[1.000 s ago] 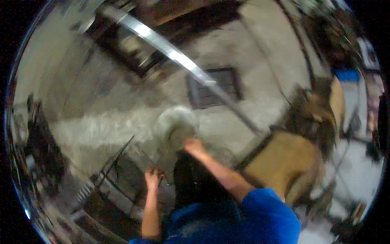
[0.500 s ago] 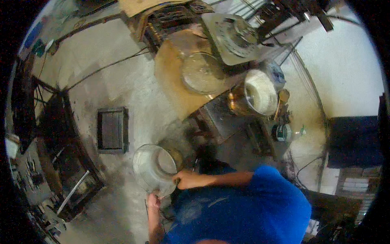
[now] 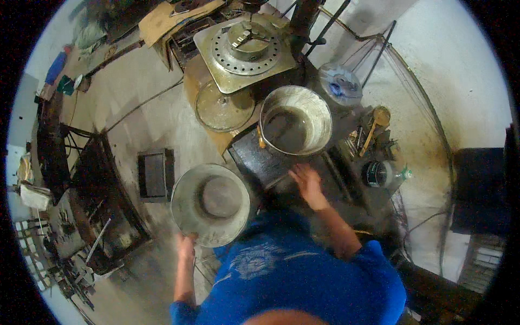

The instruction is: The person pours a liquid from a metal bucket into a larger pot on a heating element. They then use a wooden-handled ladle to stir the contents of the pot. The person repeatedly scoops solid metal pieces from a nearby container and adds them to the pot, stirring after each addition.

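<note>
My left hand [image 3: 186,246] grips the near rim of a wide, grey metal pan [image 3: 210,203] and holds it out in front of me, its inside facing up. My right hand [image 3: 306,181] is off the pan, fingers spread, hovering over a dark metal slab [image 3: 254,158]. Just beyond that hand stands a tall metal bucket [image 3: 296,120] with a dark bottom. My blue shirt fills the lower middle.
Behind the bucket sits a square steel plate with a round chuck [image 3: 245,47] and a shallow round metal dish [image 3: 223,106]. A dark rectangular floor grate [image 3: 153,174] lies left. Cluttered racks [image 3: 59,216] line the left; a plastic bottle [image 3: 383,174] lies right.
The view swung round to the bench with the bucket and chuck. My right hand let go of the pan and reached toward the dark slab; my left still holds the pan.
</note>
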A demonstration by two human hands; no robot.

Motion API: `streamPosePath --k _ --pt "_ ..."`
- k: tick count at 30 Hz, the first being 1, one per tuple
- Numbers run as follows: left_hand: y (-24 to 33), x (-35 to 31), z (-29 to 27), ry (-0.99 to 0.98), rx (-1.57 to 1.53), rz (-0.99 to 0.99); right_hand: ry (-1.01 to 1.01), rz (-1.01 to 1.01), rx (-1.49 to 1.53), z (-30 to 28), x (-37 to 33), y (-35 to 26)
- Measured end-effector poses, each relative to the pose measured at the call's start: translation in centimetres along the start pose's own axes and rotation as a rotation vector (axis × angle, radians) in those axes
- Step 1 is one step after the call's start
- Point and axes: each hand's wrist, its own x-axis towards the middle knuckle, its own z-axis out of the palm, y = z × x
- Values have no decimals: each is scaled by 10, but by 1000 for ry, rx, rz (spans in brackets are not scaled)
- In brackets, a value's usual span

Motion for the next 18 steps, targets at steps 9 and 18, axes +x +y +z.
streamPosePath --k 9,18 --pt "25 11 8 -25 33 56 110 -71 516 78 -7 -11" --pt "14 55 -23 -102 100 274 67 -309 -181 108 2 -110"
